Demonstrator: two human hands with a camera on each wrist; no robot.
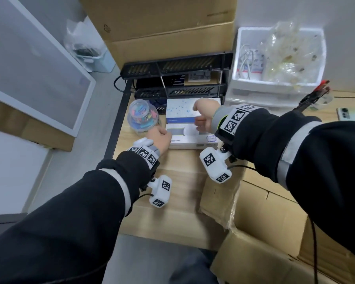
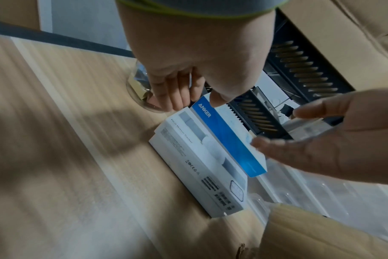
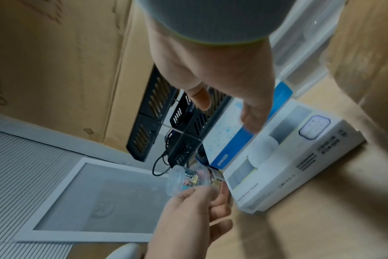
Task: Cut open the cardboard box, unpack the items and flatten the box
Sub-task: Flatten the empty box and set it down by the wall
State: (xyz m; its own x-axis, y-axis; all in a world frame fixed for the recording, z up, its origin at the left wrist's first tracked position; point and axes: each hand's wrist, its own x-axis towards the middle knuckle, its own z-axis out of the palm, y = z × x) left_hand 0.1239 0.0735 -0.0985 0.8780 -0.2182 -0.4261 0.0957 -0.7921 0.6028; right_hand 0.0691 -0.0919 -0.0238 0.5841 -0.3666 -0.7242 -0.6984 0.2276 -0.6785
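A blue-and-white Anker box point(image 1: 178, 111) point(image 2: 228, 138) point(image 3: 239, 145) lies on top of a white PICO Motion Tracker box point(image 1: 193, 141) point(image 2: 199, 166) point(image 3: 288, 157) at the back of the wooden table point(image 1: 172, 201). My right hand point(image 1: 205, 113) point(image 2: 321, 140) point(image 3: 222, 78) hovers over the Anker box's right part, fingers spread, fingertips at its edge. My left hand point(image 1: 161, 137) point(image 2: 177, 84) point(image 3: 195, 206) sits at the left end of the two boxes with loosely curled fingers and holds nothing. The opened brown cardboard box point(image 1: 264, 222) point(image 2: 321, 236) stands at the front right, flaps up.
A clear jar of coloured clips point(image 1: 142, 117) point(image 3: 184, 180) stands just left of the boxes. Behind them are a black desk rack point(image 1: 176, 66), clear plastic drawers point(image 1: 260, 97) and a white foam box point(image 1: 240, 58). A large carton point(image 1: 162, 21) leans at the back.
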